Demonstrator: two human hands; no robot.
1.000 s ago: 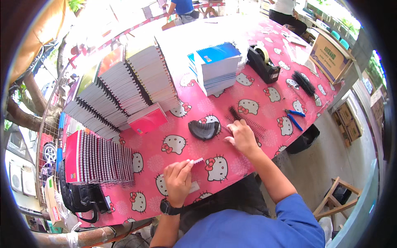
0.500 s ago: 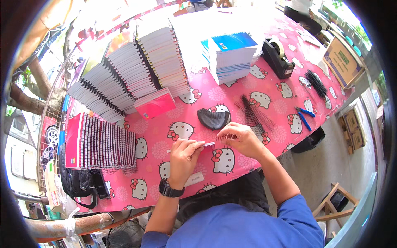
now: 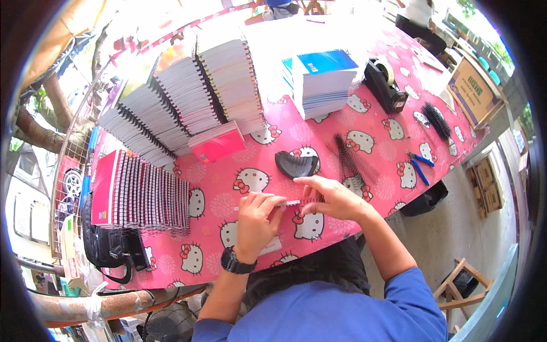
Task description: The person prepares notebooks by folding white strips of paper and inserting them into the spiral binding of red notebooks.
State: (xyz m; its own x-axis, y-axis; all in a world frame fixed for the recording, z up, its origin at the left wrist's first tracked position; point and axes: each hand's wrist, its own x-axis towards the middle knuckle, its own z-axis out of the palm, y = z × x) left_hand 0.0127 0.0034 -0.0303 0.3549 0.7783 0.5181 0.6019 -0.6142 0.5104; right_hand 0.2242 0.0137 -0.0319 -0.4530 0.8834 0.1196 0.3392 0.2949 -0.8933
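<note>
My left hand (image 3: 259, 219), with a black watch on its wrist, is closed on a small notebook (image 3: 292, 203) seen edge-on; its white page edge shows past the fingertips. My right hand (image 3: 330, 198) pinches a thin dark-red spiral coil (image 3: 310, 200) at the notebook's right end. Whether the coil is threaded into the holes is too small to tell. Just beyond the hands rests a dark, ribbed, half-round thing (image 3: 296, 165). Loose black spiral coils (image 3: 348, 159) lie right of it. A white slip (image 3: 272, 246) sits near my left wrist.
Stacked bound notebooks (image 3: 222, 85) fill the far left, with pink ones (image 3: 148, 196) nearer. A pink notebook (image 3: 219, 142) leans there. Blue notebooks (image 3: 325, 85), a tape dispenser (image 3: 384, 85), a black bristly roll (image 3: 436, 121) and blue-handled cutters (image 3: 420, 165) stand right. A black bag (image 3: 114, 248) lies left.
My right hand has turned, its fingers now more spread around the coil near the notebook's end. The left hand still holds the notebook, shifted slightly right. The whole view has tilted a little.
</note>
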